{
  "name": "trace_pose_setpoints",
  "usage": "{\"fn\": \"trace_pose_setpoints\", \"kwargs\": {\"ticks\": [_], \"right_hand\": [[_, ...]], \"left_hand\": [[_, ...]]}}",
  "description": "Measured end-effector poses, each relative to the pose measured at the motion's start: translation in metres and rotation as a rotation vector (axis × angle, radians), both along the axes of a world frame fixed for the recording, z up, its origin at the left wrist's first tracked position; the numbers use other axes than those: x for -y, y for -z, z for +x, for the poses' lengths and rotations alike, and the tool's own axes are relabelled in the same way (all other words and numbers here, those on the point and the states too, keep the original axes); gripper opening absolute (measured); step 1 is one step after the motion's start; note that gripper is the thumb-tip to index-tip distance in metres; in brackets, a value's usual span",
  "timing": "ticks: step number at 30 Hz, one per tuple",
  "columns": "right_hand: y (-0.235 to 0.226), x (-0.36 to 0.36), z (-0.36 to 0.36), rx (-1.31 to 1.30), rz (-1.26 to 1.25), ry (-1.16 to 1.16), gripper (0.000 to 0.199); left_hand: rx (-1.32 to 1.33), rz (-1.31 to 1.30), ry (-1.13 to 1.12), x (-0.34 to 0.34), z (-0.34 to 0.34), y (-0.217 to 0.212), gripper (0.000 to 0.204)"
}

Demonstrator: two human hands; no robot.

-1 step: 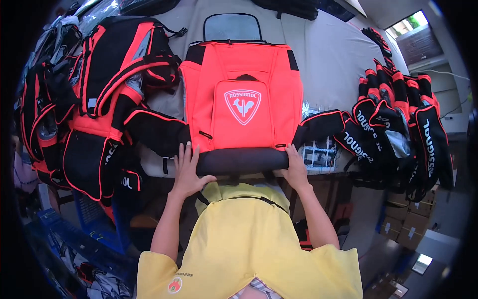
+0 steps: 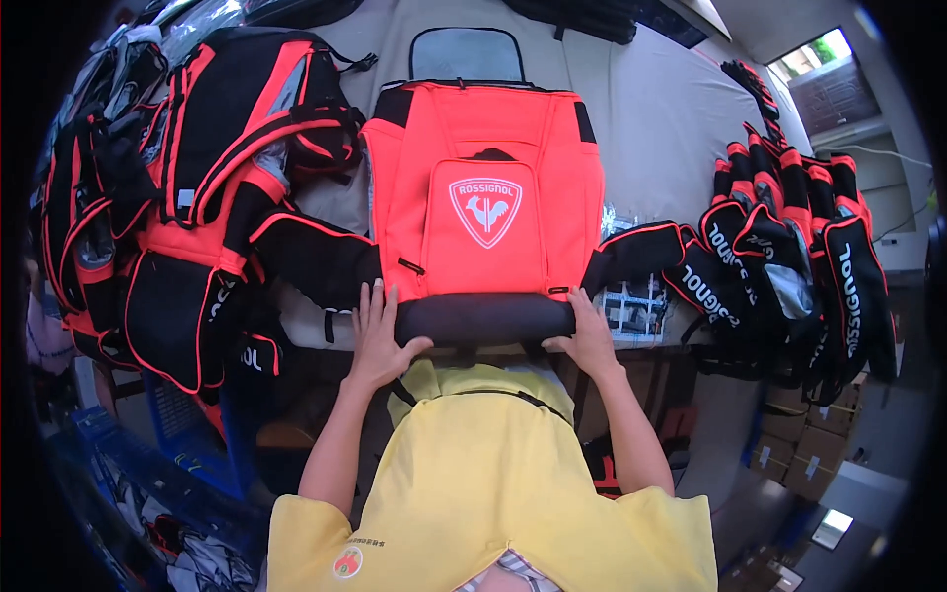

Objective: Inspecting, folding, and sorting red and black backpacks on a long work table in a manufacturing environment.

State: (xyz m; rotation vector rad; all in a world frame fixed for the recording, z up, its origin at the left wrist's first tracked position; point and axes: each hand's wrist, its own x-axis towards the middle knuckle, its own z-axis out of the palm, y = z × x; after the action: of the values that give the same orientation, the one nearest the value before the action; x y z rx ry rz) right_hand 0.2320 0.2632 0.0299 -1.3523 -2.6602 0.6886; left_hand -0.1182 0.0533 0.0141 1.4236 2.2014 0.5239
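A bright orange-red backpack (image 2: 395, 197) with black trim lies on the table before me, its front pocket with a white shield emblem facing up. Black padded wings spread from both sides, and a rounded black base (image 2: 483, 322) runs along its near edge. Against the base's left end rests my left hand (image 2: 377, 343), fingers stretched out and thumb apart. My right hand (image 2: 592, 340) touches the right end in the same way, fingers extended, thumb pointing inward. Neither hand is closed around the fabric. What lies under the backpack is hidden.
More black and orange-red backpacks (image 2: 182, 252) crowd the table's left side. Several black pieces with orange-red edging (image 2: 853, 286) hang over the right edge. A clear plastic packet (image 2: 631, 311) lies right of the backpack. Below are a blue crate (image 2: 187, 424) and cardboard boxes (image 2: 809, 444).
The whole view has shifted very slightly. My right thumb shows a little more clearly, spread from its fingers. Both hands stay at the backpack's near corners.
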Motion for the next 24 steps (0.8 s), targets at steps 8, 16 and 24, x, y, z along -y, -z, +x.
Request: {"fn": "trace_pose_setpoints", "kwargs": {"ticks": [8, 16, 24], "right_hand": [[-0.041, -0.094, -0.092, -0.091, 0.217, 0.103, 0.031], [-0.044, -0.045, -0.097, 0.091, 0.108, -0.177, 0.033], [0.012, -0.054, -0.064, 0.142, 0.327, -0.159, 0.015]], "left_hand": [[-0.056, 0.227, -0.188, -0.026, 0.030, 0.059, 0.110], [-0.053, 0.258, -0.239, -0.014, 0.018, 0.068, 0.111], [-0.042, 0.250, -0.191, -0.019, 0.017, 0.068, 0.111]]}}
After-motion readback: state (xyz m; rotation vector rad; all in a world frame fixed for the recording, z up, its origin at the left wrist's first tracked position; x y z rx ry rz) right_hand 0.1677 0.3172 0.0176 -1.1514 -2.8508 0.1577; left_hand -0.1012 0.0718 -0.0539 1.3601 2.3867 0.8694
